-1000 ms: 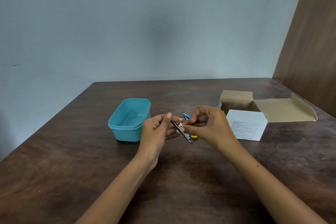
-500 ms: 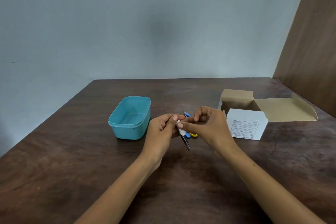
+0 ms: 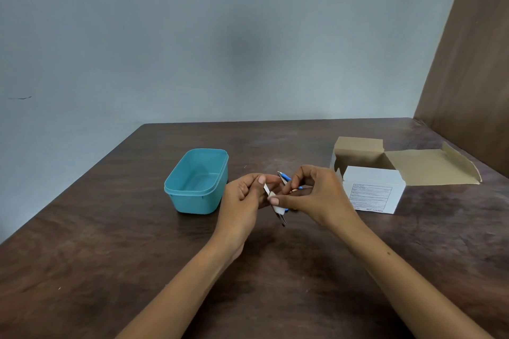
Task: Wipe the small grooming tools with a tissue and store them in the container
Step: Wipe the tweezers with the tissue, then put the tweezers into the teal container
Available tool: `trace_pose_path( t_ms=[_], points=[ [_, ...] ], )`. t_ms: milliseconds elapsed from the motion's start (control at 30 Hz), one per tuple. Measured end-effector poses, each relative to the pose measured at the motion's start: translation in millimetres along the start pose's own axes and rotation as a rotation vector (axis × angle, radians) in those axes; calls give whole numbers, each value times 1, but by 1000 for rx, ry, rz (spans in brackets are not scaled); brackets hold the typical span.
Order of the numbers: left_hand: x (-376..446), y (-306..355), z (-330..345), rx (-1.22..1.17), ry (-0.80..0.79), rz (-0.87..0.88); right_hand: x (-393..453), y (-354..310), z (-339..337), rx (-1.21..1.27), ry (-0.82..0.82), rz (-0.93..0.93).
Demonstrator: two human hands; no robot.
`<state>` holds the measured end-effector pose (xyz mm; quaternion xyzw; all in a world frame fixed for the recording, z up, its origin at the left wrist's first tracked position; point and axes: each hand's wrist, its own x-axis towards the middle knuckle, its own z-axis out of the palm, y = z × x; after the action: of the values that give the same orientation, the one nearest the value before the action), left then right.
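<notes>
Tweezers [image 3: 281,218] sat slanted between the two hands, upper end pinched under the left hand's [image 3: 243,202] thumb and fingers, dark tips poking out below the right hand's [image 3: 316,197] thumb. A small white tissue [image 3: 278,209] was wrapped round the shaft, held there by the right thumb and forefinger. A second earlier the bare metal showed along most of its length with the tissue barely visible up near the left fingertips; half a second earlier the white wad sat high on the shaft; by this moment it had slid down toward the tips, so only a short stretch of metal showed beyond the right thumb and a pale strip of shaft showed above it, next to the left thumb. That reads as one wiping stroke nearly run to its end.

Just behind the right fingers lay other tools, a blue-handled one [image 3: 286,179] being the clearest; what else lay there was too hidden to name. None appeared to be in the tub [image 3: 197,199], which stood open just left of the left knuckles and looked empty. A box [image 3: 371,190] stood right of the right hand on the table [image 3: 110,270].

My judgement: the first tool was almost clean, storing had not begun, and most of the job remained.
</notes>
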<state>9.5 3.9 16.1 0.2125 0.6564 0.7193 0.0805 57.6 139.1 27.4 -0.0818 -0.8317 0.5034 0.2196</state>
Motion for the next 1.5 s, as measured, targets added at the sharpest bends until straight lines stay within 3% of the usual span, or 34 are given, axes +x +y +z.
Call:
trace_pose_path(
  t_ms=[233, 833, 1200, 1500],
  points=[
    [-2, 0, 3, 8, -48, 24, 1, -4, 2, 59, 58, -8],
    [8, 3, -4, -98, 117, 82, 4, 2, -11, -185, -149, -36],
    [6, 14, -3, -48, 142, 82, 9, 1, -8, -25, 152, -124],
    [38, 56, -38, -28, 158, 142, 12, 5, 9, -91, 235, -255]
  ],
)
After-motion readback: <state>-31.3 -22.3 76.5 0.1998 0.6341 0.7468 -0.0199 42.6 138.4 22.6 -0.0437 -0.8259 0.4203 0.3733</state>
